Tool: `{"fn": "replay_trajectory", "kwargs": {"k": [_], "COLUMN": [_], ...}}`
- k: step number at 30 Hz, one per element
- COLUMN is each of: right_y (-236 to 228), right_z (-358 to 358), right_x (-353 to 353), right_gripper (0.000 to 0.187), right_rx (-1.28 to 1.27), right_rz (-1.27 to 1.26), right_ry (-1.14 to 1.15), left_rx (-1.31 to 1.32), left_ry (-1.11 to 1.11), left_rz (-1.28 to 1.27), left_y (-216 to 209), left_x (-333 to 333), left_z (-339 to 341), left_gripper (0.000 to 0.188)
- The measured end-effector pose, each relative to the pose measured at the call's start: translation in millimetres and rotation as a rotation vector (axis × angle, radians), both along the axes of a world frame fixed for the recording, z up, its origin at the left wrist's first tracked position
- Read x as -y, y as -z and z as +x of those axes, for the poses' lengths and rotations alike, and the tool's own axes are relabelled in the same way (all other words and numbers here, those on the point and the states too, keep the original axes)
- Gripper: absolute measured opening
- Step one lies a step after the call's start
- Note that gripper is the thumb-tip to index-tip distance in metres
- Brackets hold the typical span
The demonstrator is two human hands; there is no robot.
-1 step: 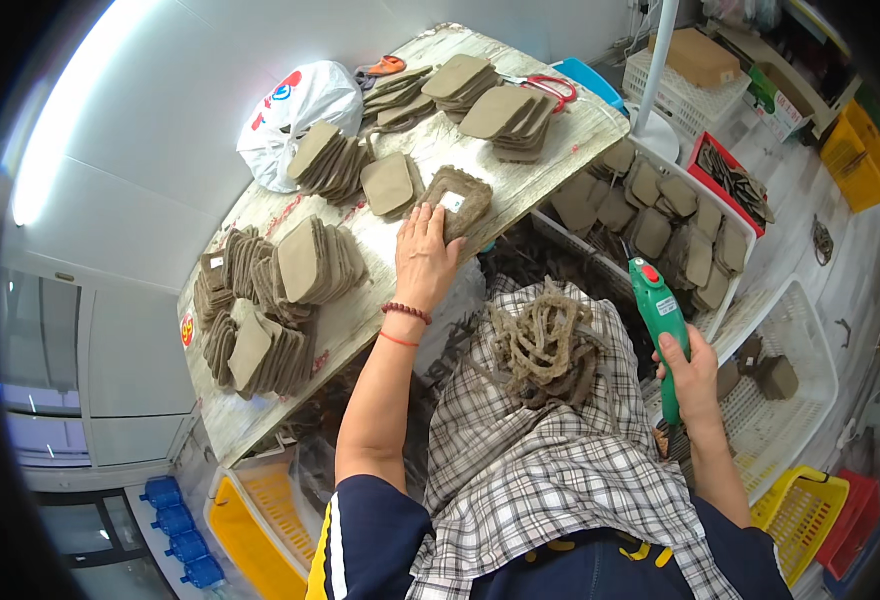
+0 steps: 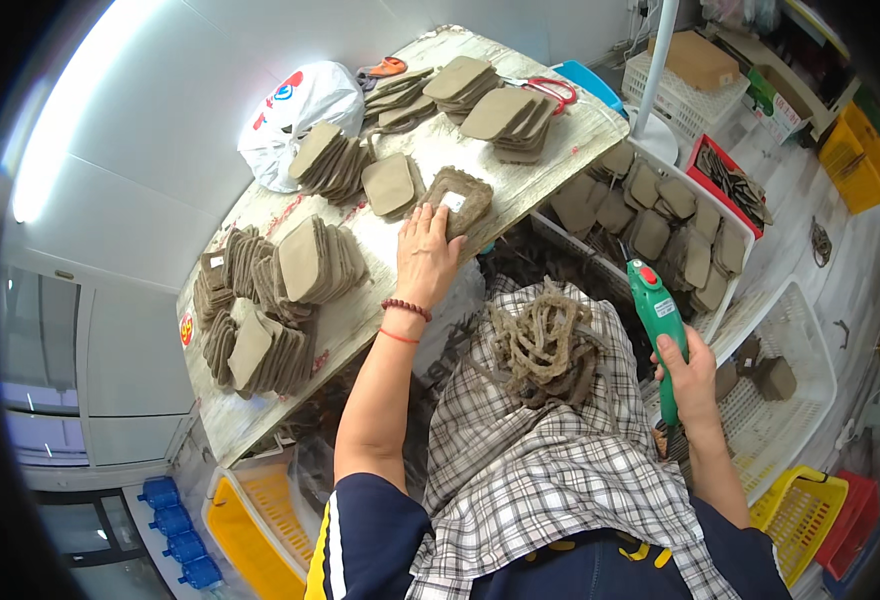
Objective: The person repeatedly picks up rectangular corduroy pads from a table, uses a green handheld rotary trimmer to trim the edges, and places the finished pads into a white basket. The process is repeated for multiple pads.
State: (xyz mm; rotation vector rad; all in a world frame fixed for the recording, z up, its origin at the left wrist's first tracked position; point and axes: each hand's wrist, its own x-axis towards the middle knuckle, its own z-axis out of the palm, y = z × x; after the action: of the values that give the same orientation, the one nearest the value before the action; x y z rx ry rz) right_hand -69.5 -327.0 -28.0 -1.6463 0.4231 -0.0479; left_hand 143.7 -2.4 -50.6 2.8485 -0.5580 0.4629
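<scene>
Grip on right hand [image 2: 695,375]: wrapped round the handle of a green power tool [image 2: 660,320], thumb along the near side, nose angled up and away. Grip on left hand [image 2: 427,250]: not clamped, palm down, fingers laid flat and close together, thumb out to the right. Fingertips touch the near-left edge of a rough-edged brown pad [image 2: 475,205] with a white label; pad lies just past them on the surface [image 2: 235,420]. Left forearm reaches up over the surface's near edge, beaded bracelet [image 2: 406,309] at the wrist; right arm bent, wrist well off to the right.

Between the two grips: tangle of grey-brown strips [image 2: 545,345] on a checked cloth [image 2: 550,470] over the lap, filling that gap.

Just beyond left grip, to its left: small pad stack [image 2: 390,187], crowding that side. Further left: a large leaning stack [image 2: 305,265]. Farther beyond: more stacks [image 2: 505,115], red-handled scissors [image 2: 557,92], white plastic bag [image 2: 300,125].

Beyond right grip, past the tool's nose: white crate [image 2: 743,272] loaded with loose pads [image 2: 650,232]; past that, a red tray [image 2: 697,160] of strips and a white pole [image 2: 660,60] standing upright. Right of right grip: white basket [image 2: 810,385] with a few dark blocks; nearer the body, yellow basket [image 2: 810,490].
</scene>
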Motion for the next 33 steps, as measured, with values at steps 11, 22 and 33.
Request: {"fn": "replay_trajectory", "kwargs": {"k": [11, 22, 33], "right_y": [-37, -51, -58], "right_z": [-10, -24, -33], "right_x": [-38, -58, -51], "right_gripper": [0.035, 0.040, 0.041], "right_rx": [0.125, 0.237, 0.214], "right_rz": [-0.100, -0.199, -0.137], "right_ry": [-0.110, -0.146, -0.118], "left_rx": [-0.125, -0.634, -0.761], "left_ry": [0.142, 0.237, 0.263], "left_rz": [-1.576, -2.518, -2.394], "left_y": [-40, -53, -49], "left_x": [2, 93, 113], "left_z": [0, -98, -116], "left_gripper": [0.018, 0.034, 0.027]}}
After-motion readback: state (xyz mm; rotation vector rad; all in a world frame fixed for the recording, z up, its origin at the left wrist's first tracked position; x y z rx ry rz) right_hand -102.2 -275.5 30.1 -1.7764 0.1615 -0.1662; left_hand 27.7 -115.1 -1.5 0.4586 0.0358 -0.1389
